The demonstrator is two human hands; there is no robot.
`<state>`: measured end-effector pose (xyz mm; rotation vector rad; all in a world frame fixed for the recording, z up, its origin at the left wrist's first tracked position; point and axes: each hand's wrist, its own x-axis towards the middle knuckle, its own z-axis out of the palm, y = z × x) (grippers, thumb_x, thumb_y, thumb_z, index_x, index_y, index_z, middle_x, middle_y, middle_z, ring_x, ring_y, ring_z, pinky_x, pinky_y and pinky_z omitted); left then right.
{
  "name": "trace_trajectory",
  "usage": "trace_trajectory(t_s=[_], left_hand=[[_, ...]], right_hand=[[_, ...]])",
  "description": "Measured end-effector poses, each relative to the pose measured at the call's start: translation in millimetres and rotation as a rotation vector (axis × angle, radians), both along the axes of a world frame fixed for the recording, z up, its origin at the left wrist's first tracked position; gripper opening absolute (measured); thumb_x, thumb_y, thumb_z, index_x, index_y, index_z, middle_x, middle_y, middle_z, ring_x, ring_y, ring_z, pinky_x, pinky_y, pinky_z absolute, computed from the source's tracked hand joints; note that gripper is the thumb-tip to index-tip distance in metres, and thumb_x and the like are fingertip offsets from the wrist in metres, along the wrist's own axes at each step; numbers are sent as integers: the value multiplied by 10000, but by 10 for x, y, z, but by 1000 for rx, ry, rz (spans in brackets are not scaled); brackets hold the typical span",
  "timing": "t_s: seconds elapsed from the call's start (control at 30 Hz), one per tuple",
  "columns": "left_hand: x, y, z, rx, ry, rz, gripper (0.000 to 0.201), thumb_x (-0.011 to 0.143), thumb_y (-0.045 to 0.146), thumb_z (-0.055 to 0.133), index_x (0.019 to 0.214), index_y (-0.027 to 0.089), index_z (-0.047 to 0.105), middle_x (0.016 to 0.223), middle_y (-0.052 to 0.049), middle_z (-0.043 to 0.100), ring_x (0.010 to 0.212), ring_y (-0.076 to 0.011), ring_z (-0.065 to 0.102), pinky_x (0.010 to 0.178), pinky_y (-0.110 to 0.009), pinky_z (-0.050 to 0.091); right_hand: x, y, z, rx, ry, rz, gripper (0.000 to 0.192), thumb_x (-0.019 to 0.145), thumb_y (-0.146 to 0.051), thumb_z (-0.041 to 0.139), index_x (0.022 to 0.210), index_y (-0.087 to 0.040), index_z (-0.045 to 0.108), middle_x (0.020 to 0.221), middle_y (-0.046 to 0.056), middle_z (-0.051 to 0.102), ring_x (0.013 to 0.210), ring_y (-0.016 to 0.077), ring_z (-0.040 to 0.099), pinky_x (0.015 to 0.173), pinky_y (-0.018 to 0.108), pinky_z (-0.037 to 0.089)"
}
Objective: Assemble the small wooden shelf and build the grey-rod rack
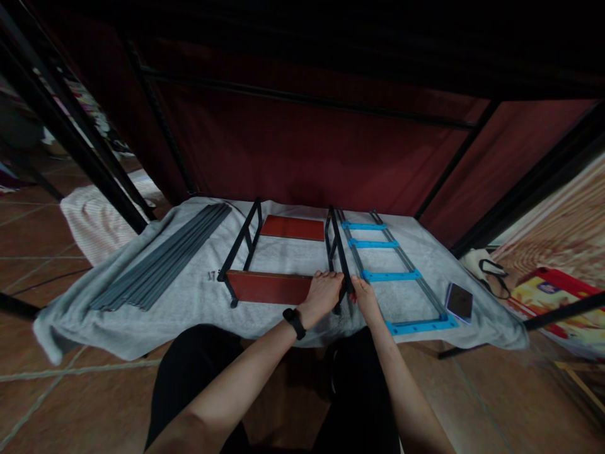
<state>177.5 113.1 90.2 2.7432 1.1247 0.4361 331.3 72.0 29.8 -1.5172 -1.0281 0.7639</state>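
both hands point(343, 295) grip black frame point(339, 252); no writing legible.

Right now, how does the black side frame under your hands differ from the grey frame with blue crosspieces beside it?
The black side frame stands upright on its edge against the red boards, with both hands on its near end; the grey frame lies flat on the cloth, untouched. The black side frame is dark all over; the grey frame carries bright blue crosspieces. Both are ladder-like and rest on the grey cloth.

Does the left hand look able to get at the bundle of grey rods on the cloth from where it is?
Probably yes: the left hand rests on the red panel, and only bare cloth separates it from the grey rods.
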Motion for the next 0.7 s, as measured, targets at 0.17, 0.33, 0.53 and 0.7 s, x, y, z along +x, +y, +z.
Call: trace_trajectory(t_s=[0.17, 0.33, 0.53, 0.7], left_hand=[[-2, 0, -2, 2, -3, -9, 208, 983, 150, 429, 1078, 182, 610, 1046, -90, 712, 1010, -238, 655, 935, -404, 442], [-3, -12, 21, -16, 18, 6, 210, 979, 142, 435, 1093, 182, 607, 1063, -95, 712, 1035, -237, 648, 946, -401, 432], [-1, -14, 12, -8, 4, 9, 221, 982, 143, 420, 1087, 175, 612, 1045, -105, 707, 1042, -247, 644, 950, -412, 423], [-6, -14, -5, -1, -11, 1, 210, 989, 157, 422, 1086, 183, 607, 1047, -93, 707, 1022, -241, 647, 950, -409, 421]], right_hand=[[25, -29, -37, 128, -64, 16, 371, 882, -616, 500, 858, -253, 572, 677, -27, 522, 649, 171, 506, 632, 300, 420], [44, 25, -17, 125, -171, 19, 397, 875, -622, 505, 734, -252, 528, 632, -35, 458, 611, 155, 443, 592, 289, 370], [57, 70, 45, -87, 155, 82, 514, 775, -738, 579, 649, -248, 493, 501, -45, 445, 448, 137, 385, 454, 300, 303], [76, 54, -12, 5, 20, 41, 475, 820, -712, 546, 723, -248, 537, 547, -38, 494, 533, 161, 481, 534, 303, 400]])
